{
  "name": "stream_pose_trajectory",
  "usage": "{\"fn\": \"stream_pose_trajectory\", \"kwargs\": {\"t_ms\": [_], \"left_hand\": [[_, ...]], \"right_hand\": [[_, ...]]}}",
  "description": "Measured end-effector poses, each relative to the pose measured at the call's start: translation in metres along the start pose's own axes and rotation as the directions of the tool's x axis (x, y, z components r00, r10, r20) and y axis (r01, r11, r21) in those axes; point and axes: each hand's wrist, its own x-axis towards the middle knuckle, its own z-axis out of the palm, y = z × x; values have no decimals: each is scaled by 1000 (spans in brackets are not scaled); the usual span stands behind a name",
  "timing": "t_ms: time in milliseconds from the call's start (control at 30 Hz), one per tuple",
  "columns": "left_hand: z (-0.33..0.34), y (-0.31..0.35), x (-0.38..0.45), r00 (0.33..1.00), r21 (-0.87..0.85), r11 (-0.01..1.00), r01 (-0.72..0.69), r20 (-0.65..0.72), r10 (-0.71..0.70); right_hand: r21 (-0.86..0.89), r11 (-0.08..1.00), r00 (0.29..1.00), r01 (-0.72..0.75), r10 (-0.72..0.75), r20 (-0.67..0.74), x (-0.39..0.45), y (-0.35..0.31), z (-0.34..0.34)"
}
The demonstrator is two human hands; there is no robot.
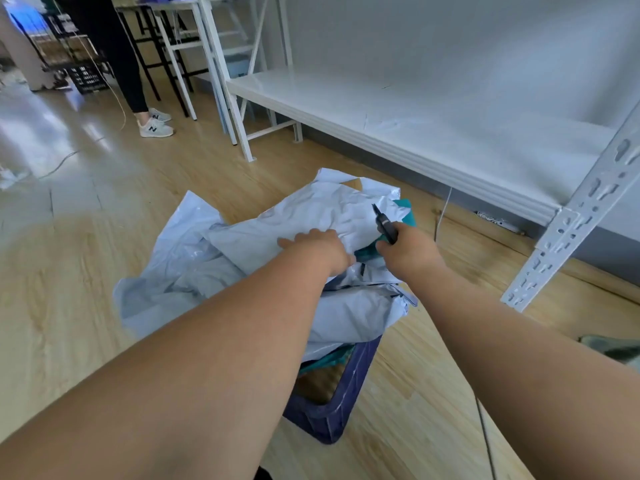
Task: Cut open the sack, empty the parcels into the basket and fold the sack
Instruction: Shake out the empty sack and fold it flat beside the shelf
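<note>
fingers of the left hand (320,249) lie fairly straight, pressing flat on the pale grey-white sack (304,223). fingers of the right hand (407,249) are curled round a small black cutter (384,225), its tip against the plastic. crumpled and glossy, the sack lies heaped over the dark blue basket (341,393) on the wooden floor (86,271), spilling off the basket's left side. teal parcels (403,211) show under its folds, beside the white shelving (433,133).
</note>
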Motion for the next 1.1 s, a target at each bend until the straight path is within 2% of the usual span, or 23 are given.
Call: {"fn": "stream_pose_trajectory", "kwargs": {"t_ms": [67, 167, 233, 367, 433, 533, 567, 600, 667, 733, 833, 1000, 1100], "left_hand": [[2, 6, -7, 994, -26, 1000, 18, -111, -21], [13, 16, -27, 947, -183, 982, -34, -321, -28], [26, 19, -45, 886, -278, 954, -112, -463, -31], [56, 29, -89, 714, -408, 846, -344, -699, -47], [75, 32, -109, 668, -409, 812, -416, -743, -32], [119, 21, -124, 635, -246, 873, -421, -767, 90], [134, 14, -123, 645, -160, 910, -382, -752, 138], [148, 8, -122, 699, -93, 940, -329, -693, 176], [167, -1, -120, 870, -10, 980, -198, -462, 171], [179, -9, -117, 944, 61, 993, -97, -312, 111], [187, -9, -111, 963, 150, 989, -17, -265, 57], [190, -6, -111, 968, 200, 980, 7, -246, 43], [185, -27, -97, 927, 147, 988, 55, -374, 4]], "right_hand": [[6, 1000, 1000, -21, 21, -10, -2, 8, -1], [44, 998, 999, -34, 33, 5, -7, 17, -2], [72, 997, 999, -32, 31, 10, -11, 20, -2], [173, 985, 1000, -12, 8, 23, -21, 30, 0], [275, 961, 999, -20, 11, 36, -26, 37, 3], [337, 941, 999, -23, 9, 42, -31, 49, 7], [340, 940, 999, -17, 1, 47, -32, 52, 8], [346, 938, 999, -6, -11, 48, -33, 55, 9], [371, 929, 998, 5, -27, 55, -35, 58, 13], [434, 901, 997, -3, -33, 75, -38, 58, 18], [489, 872, 994, -3, -49, 94, -40, 60, 28], [523, 853, 993, -3, -60, 104, -40, 63, 38], [507, 862, 989, 17, -90, 121, -40, 58, 45]]}}
